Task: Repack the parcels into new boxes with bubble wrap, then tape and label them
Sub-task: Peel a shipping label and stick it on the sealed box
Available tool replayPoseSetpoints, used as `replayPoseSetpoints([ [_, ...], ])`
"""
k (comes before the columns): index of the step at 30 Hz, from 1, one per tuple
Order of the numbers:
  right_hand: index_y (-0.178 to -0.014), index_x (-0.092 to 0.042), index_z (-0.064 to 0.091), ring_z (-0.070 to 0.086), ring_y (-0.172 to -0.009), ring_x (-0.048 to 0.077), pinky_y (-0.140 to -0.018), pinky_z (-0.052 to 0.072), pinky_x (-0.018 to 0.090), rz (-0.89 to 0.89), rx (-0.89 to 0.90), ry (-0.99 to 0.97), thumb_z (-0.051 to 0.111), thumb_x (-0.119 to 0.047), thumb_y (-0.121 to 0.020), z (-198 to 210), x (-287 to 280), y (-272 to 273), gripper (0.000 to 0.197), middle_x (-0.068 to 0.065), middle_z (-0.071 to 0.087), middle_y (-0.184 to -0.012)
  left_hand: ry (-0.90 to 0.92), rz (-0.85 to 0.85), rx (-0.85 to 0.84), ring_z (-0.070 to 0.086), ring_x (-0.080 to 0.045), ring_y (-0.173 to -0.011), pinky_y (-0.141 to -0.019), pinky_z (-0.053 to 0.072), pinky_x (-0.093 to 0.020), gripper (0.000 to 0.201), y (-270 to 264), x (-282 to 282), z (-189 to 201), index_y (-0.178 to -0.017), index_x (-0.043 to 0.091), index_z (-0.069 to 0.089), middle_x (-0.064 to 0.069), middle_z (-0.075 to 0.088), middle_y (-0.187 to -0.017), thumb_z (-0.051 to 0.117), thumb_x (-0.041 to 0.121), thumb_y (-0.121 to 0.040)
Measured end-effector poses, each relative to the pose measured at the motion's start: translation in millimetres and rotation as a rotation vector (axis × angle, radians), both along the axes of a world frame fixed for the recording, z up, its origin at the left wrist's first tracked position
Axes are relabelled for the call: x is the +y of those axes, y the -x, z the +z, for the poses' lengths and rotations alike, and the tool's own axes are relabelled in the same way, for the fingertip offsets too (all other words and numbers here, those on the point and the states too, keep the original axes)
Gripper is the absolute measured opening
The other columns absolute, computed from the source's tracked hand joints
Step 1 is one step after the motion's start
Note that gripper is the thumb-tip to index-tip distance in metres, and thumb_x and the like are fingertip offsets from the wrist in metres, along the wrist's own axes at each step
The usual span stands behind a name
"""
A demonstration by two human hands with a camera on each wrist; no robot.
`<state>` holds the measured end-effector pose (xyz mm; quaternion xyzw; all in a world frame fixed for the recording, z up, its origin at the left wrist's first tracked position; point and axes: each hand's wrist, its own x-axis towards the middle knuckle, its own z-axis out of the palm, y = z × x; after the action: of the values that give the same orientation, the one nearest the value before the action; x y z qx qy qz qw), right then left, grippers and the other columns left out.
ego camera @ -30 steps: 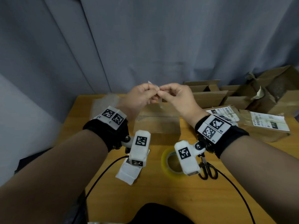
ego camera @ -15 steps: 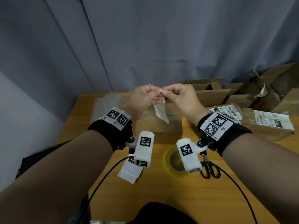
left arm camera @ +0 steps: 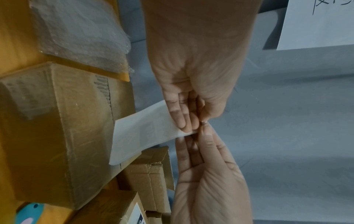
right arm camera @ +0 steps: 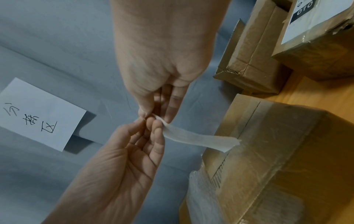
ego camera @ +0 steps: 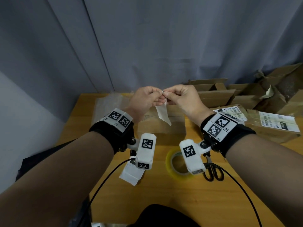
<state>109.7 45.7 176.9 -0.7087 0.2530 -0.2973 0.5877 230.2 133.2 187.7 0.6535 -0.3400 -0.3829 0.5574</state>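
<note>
A thin white label [ego camera: 163, 113] hangs in the air over the table. Both hands pinch its top end, fingertips almost touching. My left hand [ego camera: 157, 96] holds it from the left and my right hand [ego camera: 168, 95] from the right. The left wrist view shows the label [left arm camera: 141, 136] curving down toward a taped brown box [left arm camera: 57, 128]. In the right wrist view the label [right arm camera: 197, 139] trails from the fingers toward that box [right arm camera: 277, 151]. The box [ego camera: 160, 128] sits on the wooden table [ego camera: 164, 202] right below the hands.
A tape roll [ego camera: 173, 164], scissors [ego camera: 213, 172] and a stack of white labels [ego camera: 131, 175] lie near me. Bubble wrap [ego camera: 109, 105] is at the back left. Labelled parcels [ego camera: 272, 126] and empty cardboard boxes [ego camera: 214, 95] fill the right side. A grey curtain hangs behind.
One second ago only a small tip of the label showed at the fingertips. A long strip now hangs down below the hands. Both hands stay close together.
</note>
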Motion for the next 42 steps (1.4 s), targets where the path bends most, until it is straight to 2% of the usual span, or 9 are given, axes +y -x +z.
replayPoseSetpoints([
  [7,-0.105,0.003,0.067,0.068,-0.072,0.005,-0.069,0.056,0.018,0.046,0.033,0.016,0.057,-0.002,-0.092,3.5,1.8,-0.3,0.017,0.010,0.069,-0.085,0.005,0.008,-0.049,0.065,-0.012,-0.073,-0.076,0.056,-0.024,0.015,-1.9,1.3,-2.5,-0.085,0.006,0.062,-0.005,0.065,-0.077,0.050,0.007,-0.095],
  [13,-0.102,0.004,0.069,0.069,-0.081,0.018,-0.076,0.058,0.025,0.033,0.031,0.021,0.065,-0.006,-0.087,6.1,3.1,-0.4,0.018,0.017,0.071,-0.091,0.008,0.014,-0.097,0.064,-0.008,-0.067,-0.073,0.055,-0.022,0.017,-2.8,-1.0,-1.1,-0.083,0.008,0.061,-0.004,0.064,-0.074,0.049,0.004,-0.095],
  [19,-0.090,-0.005,0.071,0.068,-0.083,0.021,-0.081,0.058,0.032,-0.049,0.080,0.076,0.064,-0.006,-0.088,5.0,0.2,-3.8,0.007,0.011,0.071,-0.086,0.002,-0.003,-0.209,0.062,-0.010,-0.071,-0.070,0.052,-0.016,0.023,-0.7,-0.2,0.0,-0.079,0.015,0.056,-0.002,0.063,-0.074,0.047,-0.001,-0.092],
  [26,-0.079,-0.014,0.067,0.063,-0.079,0.017,-0.083,0.056,0.037,-0.132,0.093,-0.019,0.059,-0.009,-0.091,1.4,3.7,-2.9,0.015,0.005,0.066,-0.080,-0.043,-0.032,-0.295,0.066,-0.023,-0.094,-0.091,0.052,-0.039,0.019,-3.2,4.6,-10.1,-0.080,0.020,0.056,-0.005,0.068,-0.086,0.049,0.006,-0.092],
  [31,-0.086,-0.011,0.067,0.065,-0.092,0.031,-0.089,0.054,0.044,-0.078,0.124,0.045,0.056,-0.013,-0.094,0.4,2.9,-2.9,0.013,0.016,0.069,-0.093,-0.042,0.014,-0.188,0.066,-0.015,-0.089,-0.079,0.052,-0.022,0.019,1.0,5.7,-4.2,-0.085,0.019,0.060,-0.001,0.067,-0.084,0.046,0.022,-0.099],
  [34,-0.095,-0.006,0.068,0.066,-0.092,0.029,-0.089,0.053,0.043,-0.037,0.158,0.089,0.055,-0.014,-0.095,1.9,1.6,-2.8,0.016,0.015,0.070,-0.094,-0.023,-0.002,-0.257,0.064,-0.001,-0.076,-0.072,0.049,-0.013,0.022,1.3,8.0,-0.1,-0.084,0.018,0.063,0.003,0.068,-0.081,0.051,0.032,-0.096],
  [38,-0.094,-0.011,0.068,0.066,-0.091,0.019,-0.087,0.055,0.034,-0.025,0.141,0.021,0.052,-0.011,-0.096,3.8,2.2,-2.1,0.017,0.008,0.070,-0.094,-0.006,-0.019,-0.257,0.066,-0.030,-0.092,-0.087,0.050,-0.043,0.018,-1.6,8.9,-2.9,-0.090,0.011,0.064,-0.016,0.070,-0.095,0.059,0.028,-0.092],
  [40,-0.090,-0.011,0.067,0.065,-0.086,0.018,-0.082,0.055,0.033,-0.046,0.103,-0.076,0.050,-0.008,-0.097,4.3,4.2,-1.6,0.018,0.009,0.069,-0.090,0.003,-0.022,-0.219,0.065,-0.033,-0.094,-0.090,0.048,-0.047,0.017,-0.6,9.3,-2.6,-0.089,0.013,0.065,-0.018,0.069,-0.097,0.058,0.028,-0.091],
  [42,-0.090,-0.010,0.066,0.065,-0.083,0.017,-0.078,0.056,0.030,-0.052,0.100,-0.132,0.049,-0.008,-0.097,6.2,6.3,-1.2,0.019,0.009,0.068,-0.089,-0.012,-0.002,-0.201,0.063,-0.028,-0.090,-0.091,0.048,-0.046,0.022,0.7,8.5,-3.2,-0.093,0.003,0.063,-0.020,0.067,-0.099,0.057,0.024,-0.093],
])
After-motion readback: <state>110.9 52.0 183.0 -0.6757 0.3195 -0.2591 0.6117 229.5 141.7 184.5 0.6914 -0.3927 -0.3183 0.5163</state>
